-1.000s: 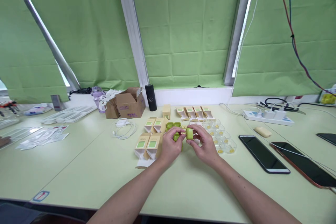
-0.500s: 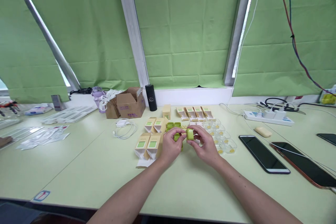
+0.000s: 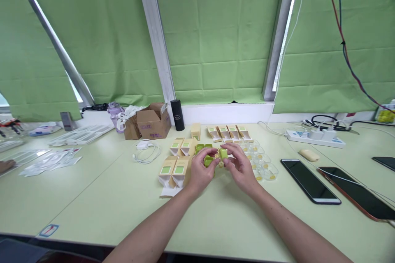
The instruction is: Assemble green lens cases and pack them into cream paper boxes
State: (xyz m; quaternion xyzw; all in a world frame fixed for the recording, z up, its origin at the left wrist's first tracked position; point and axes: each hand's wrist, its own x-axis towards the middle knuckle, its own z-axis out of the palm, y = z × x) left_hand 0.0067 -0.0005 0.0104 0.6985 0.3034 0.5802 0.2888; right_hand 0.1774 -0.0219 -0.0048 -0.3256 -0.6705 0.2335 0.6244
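Head: green case (image 3: 223,153) inside table edge (image 3: 197,254)

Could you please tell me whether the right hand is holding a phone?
No, the right hand holds a small green case between its thumb and fingers.

A case (image 3: 224,154) sits between your left hand (image 3: 202,168) and right hand (image 3: 240,167), in the right one's grasp. On the table (image 3: 222,222), cartons (image 3: 166,169) stand just left of your left hand, the cardboard box (image 3: 152,122) behind them. Cups (image 3: 270,170) lie just right of your right hand, a phone (image 3: 310,181) farther right.
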